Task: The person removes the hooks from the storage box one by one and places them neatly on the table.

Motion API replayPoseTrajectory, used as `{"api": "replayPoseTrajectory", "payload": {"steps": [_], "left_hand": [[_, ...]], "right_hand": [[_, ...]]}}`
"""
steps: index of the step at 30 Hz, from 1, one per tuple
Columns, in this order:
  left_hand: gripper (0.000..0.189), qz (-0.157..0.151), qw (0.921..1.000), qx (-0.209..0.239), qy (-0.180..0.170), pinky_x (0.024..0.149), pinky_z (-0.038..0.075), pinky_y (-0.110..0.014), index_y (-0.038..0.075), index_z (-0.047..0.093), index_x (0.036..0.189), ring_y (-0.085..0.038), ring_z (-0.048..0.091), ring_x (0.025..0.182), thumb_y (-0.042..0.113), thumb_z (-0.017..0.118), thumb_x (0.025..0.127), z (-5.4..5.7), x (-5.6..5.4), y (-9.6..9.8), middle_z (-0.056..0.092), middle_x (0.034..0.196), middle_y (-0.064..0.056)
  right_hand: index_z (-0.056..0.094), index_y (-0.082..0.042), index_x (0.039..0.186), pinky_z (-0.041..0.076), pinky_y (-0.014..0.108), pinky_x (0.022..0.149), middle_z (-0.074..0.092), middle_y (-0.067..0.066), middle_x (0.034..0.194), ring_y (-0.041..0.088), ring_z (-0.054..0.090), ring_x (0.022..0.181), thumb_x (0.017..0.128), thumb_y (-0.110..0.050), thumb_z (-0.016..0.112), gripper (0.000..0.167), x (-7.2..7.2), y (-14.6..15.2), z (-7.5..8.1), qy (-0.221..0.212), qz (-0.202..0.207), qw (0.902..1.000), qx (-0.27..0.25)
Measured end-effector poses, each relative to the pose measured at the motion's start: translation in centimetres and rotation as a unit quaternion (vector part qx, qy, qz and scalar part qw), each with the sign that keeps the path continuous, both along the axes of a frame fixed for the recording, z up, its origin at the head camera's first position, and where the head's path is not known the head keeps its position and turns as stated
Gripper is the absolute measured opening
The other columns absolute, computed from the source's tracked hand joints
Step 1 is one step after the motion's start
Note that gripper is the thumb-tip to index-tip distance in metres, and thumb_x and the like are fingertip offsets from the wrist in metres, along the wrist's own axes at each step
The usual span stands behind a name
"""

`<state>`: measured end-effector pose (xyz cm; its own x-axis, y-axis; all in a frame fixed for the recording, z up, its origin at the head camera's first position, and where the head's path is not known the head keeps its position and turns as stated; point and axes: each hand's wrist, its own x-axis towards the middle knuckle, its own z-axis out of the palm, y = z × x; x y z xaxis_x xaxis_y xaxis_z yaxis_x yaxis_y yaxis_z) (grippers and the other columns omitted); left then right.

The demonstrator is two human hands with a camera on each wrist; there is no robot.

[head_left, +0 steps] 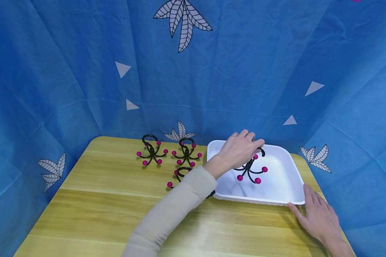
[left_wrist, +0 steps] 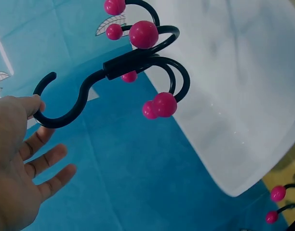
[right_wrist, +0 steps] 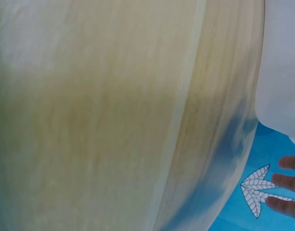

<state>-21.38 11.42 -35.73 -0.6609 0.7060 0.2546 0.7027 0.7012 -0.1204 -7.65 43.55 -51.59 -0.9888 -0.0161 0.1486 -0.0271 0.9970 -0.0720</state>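
Note:
My left hand (head_left: 239,150) is above the white tray (head_left: 281,182), pinching a black multi-armed hook (head_left: 249,166) with pink balls on its arm ends. In the left wrist view, the thumb and index finger hold the curved top of this hook (left_wrist: 126,65), while the other fingers are spread apart. My right hand (head_left: 320,217) rests at the tray's near right corner, with its fingers extended and touching the rim. Only a few right fingers (right_wrist: 285,182) show in the right wrist view, beside the tray (right_wrist: 283,72).
Left of the tray, two similar hooks (head_left: 152,151) (head_left: 187,153) stand on the wooden table (head_left: 109,207). A third hook (head_left: 179,175) is partly hidden behind my left forearm. A blue patterned cloth (head_left: 251,71) hangs behind and beside the table.

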Motion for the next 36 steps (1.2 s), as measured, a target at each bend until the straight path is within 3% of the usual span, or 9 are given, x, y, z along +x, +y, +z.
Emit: {"api": "replayPoseTrajectory", "payload": {"steps": [7,16,28,36], "left_hand": [[0.030,-0.005,0.9996,0.027,0.001,0.081,0.050,-0.024,0.034,0.061,0.134,-0.012,0.055,0.105,0.043,0.039,0.115,1.2,0.9,-2.7,0.065,0.114,0.009],[0.028,-0.010,0.9987,0.045,-0.020,0.077,0.047,-0.024,0.032,0.063,0.130,-0.014,0.054,0.099,0.043,0.042,0.114,1.6,1.1,-6.1,0.064,0.109,0.007],[0.027,-0.044,0.9947,0.091,-0.015,0.072,0.044,-0.026,0.027,0.066,0.126,-0.017,0.050,0.091,0.038,0.045,0.114,3.2,2.2,-10.3,0.062,0.102,0.004],[0.024,-0.038,0.9931,0.110,-0.010,0.071,0.046,-0.027,0.024,0.069,0.122,-0.018,0.052,0.089,0.036,0.050,0.113,4.0,2.9,-12.9,0.063,0.100,0.002]], "right_hand": [[0.018,0.008,0.164,0.040,0.077,0.102,0.044,0.040,0.152,0.061,0.046,0.131,0.102,-0.062,0.057,0.102,0.0,0.1,0.0,0.004,0.008,1.0000,-0.004],[0.021,0.008,0.163,0.041,0.075,0.103,0.044,0.040,0.151,0.061,0.047,0.132,0.101,-0.062,0.057,0.100,0.1,-0.1,0.4,0.000,0.008,0.9999,-0.008],[0.017,0.008,0.164,0.041,0.075,0.104,0.043,0.041,0.152,0.061,0.046,0.133,0.102,-0.063,0.054,0.101,0.2,0.0,0.4,-0.014,0.005,0.9999,-0.003],[0.016,0.007,0.165,0.041,0.074,0.103,0.044,0.041,0.151,0.061,0.047,0.131,0.102,-0.061,0.056,0.101,0.2,0.1,0.3,-0.003,0.013,0.9998,-0.013]]}}
